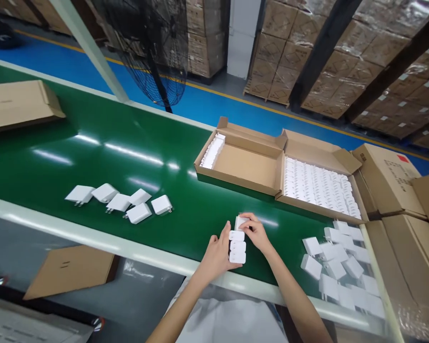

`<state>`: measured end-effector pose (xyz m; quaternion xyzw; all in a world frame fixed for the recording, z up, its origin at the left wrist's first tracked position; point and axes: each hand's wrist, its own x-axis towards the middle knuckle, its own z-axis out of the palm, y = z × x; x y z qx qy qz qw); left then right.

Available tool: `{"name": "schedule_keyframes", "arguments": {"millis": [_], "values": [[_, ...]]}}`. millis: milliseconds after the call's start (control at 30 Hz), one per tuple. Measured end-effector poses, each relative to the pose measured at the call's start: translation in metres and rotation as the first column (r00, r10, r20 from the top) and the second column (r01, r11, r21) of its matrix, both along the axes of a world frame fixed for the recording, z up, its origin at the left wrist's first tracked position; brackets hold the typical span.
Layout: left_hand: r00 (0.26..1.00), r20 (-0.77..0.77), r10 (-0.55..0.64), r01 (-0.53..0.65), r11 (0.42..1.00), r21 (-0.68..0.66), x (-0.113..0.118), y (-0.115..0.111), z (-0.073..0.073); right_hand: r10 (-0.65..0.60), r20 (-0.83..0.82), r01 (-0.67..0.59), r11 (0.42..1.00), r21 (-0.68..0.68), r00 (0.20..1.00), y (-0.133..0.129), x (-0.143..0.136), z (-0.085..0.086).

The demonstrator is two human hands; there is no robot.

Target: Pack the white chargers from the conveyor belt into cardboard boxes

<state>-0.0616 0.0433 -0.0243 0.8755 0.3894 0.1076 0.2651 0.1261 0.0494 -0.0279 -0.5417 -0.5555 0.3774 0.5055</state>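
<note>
White adapters point(238, 246) line the cupped left hand point(214, 255); the right hand point(258, 236) apparently pinches another adapter point(239, 223), best kept flush.

At the bottom centre of the frame, we wear a pale, whitish-grey top point(232, 323), plain on the visible part and softly creased. Our forearms point(293, 290) are bare, as are our slender left hand point(217, 255) and right hand point(256, 234) near the lower middle.
</note>
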Motion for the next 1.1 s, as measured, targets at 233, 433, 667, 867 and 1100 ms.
{"name": "schedule_keyframes", "arguments": {"millis": [233,433,667,867,1100], "values": [[0.997,-0.06,-0.038,0.04,0.999,0.035,0.018,0.001,-0.001,-0.169,-0.361,0.165,0.985,-0.042,0.917,-0.004,-0.002,0.002],[0.99,-0.129,-0.057,0.06,0.998,0.015,0.039,0.002,0.006,-0.138,-0.164,0.133,0.99,-0.04,0.977,-0.031,0.03,0.02],[0.979,-0.189,-0.071,0.062,0.997,-0.052,0.072,-0.001,0.017,0.378,0.745,-0.215,0.926,-0.312,0.55,-0.053,0.043,0.048],[0.998,-0.054,-0.043,0.032,0.981,-0.189,0.085,-0.008,0.019,0.388,0.809,-0.21,0.922,-0.326,0.443,-0.045,0.044,0.053],[0.908,0.341,0.242,0.001,0.815,-0.58,0.047,-0.001,0.023,0.231,0.429,-0.137,0.961,-0.239,0.873,-0.064,0.075,0.037]]}}
